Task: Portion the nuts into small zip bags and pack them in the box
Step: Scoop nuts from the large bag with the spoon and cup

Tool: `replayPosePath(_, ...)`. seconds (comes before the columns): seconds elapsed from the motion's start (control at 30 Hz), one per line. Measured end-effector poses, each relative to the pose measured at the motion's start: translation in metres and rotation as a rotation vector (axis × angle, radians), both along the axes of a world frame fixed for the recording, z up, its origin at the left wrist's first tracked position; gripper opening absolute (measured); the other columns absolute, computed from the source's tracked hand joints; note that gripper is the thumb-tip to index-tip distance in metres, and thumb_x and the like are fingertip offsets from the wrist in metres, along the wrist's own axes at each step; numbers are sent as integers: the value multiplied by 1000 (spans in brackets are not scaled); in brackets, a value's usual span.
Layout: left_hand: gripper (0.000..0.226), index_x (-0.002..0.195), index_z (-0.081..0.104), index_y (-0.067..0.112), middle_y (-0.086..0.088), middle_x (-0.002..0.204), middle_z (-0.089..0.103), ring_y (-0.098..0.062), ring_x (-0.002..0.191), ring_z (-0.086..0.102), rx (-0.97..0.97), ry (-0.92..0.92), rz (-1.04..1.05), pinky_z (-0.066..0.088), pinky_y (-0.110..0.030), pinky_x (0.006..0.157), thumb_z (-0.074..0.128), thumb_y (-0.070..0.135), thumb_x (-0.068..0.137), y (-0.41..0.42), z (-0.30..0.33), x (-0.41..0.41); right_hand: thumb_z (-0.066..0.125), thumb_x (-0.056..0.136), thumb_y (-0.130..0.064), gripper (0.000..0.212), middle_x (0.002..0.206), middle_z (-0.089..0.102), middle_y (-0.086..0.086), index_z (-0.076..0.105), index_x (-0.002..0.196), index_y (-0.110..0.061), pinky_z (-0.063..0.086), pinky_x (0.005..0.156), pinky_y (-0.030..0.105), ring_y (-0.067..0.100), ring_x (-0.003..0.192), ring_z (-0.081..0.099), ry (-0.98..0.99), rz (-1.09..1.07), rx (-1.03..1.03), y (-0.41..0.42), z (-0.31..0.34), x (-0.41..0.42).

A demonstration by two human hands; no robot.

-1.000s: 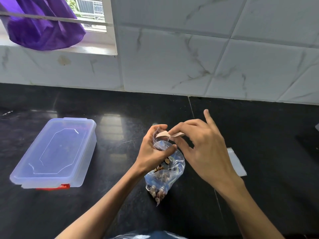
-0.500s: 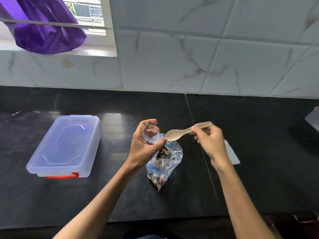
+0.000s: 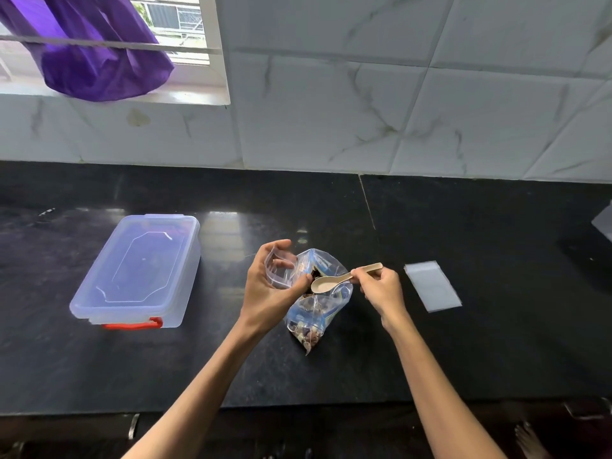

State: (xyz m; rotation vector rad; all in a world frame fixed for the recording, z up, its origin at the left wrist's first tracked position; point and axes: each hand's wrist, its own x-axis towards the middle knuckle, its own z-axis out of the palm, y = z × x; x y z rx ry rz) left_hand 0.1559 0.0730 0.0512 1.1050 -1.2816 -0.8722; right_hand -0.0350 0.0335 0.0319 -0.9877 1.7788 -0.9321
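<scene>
Holding a small clear zip bag (image 3: 280,268) open at its mouth, the left hand (image 3: 270,286) is curling its fingers and thumb round the thin plastic above a black stone worktop (image 3: 463,342). The right hand (image 3: 381,289) is pinching the handle of a pale wooden spoon (image 3: 342,279) between thumb and fingertips, and the spoon's bowl is pointing toward the left hand and showing nothing in it. The bowl is hanging over the open top of a larger clear bag of nuts (image 3: 318,306), which is standing on the worktop between the two hands with mixed nuts sitting in its lower part. Whether the spoon is touching that bag cannot be told.

A translucent plastic box (image 3: 139,270) with a red latch (image 3: 132,324) is sitting on the worktop well to the left, its lid on. A flat stack of spare zip bags (image 3: 432,286) is lying on the worktop just to the right of the right hand. Behind the worktop, white marbled wall tiles (image 3: 397,111) are rising to a window (image 3: 185,24) at upper left, where a purple cloth (image 3: 96,54) is hanging over a rail. A bare foot (image 3: 530,442) is showing on the floor at the lower right edge.
</scene>
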Motion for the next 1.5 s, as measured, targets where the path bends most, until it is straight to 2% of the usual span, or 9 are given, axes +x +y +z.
replayPosePath(0.47,51,108,52,28,2,96,60,-8,88,59,18,-8,0,50,-12,72,78,23,64,7,-4,-4,71,80,-42,58,123,47,3,46,128,-21,41,78,29,10,98,46,220,-8,6,7,5,-3)
replayPosePath(0.6,47,100,49,26,1,94,55,-7,82,56,18,-21,-1,50,-15,71,77,34,62,5,0,-9,72,81,-36,32,104,60,-2,59,108,-25,47,71,23,6,85,55,181,158,-352,18,52,5)
replayPosePath(0.77,58,100,36,21,0,87,44,4,72,51,27,20,2,45,-12,62,81,18,64,4,12,-19,74,68,-48,43,93,64,-7,64,103,-25,51,71,20,4,80,58,-52,659,-300,42,89,34)
replayPosePath(0.83,71,105,26,19,-2,93,44,2,79,57,59,22,-17,46,-9,59,83,7,65,3,15,-20,75,70,-46,40,97,64,-9,64,103,-26,52,74,20,4,85,59,0,673,-301,44,86,38)
replayPosePath(0.97,84,98,17,36,-22,120,39,-28,105,60,172,-45,-44,52,-16,68,83,35,45,1,10,-17,74,80,-37,22,93,68,-6,67,97,-26,56,73,25,6,85,65,54,645,-329,40,76,39)
replayPosePath(1.07,86,105,17,31,-18,121,37,-20,105,60,237,-60,-119,52,-15,66,84,24,53,3,15,-13,68,87,-28,11,81,70,4,69,90,-17,54,62,23,10,71,66,28,585,-385,33,72,40)
replayPosePath(1.17,63,120,32,17,-4,102,53,-5,78,64,299,83,-235,52,-15,61,77,12,76,8,33,-2,63,91,-20,13,79,68,6,68,93,-7,53,66,23,9,70,64,-41,556,-386,27,75,37)
replayPosePath(1.3,27,101,63,11,1,83,68,-8,73,63,240,127,-244,52,-17,65,63,28,80,2,43,17,59,93,-14,17,78,63,2,64,99,1,53,66,16,5,68,62,-128,572,-356,19,78,30)
replayPosePath(1.5,9,87,68,14,0,76,67,-6,65,62,190,62,-153,52,-18,62,61,19,89,-5,43,8,66,87,-20,22,81,67,6,66,98,-2,56,65,21,8,68,64,-149,604,-329,12,82,30)
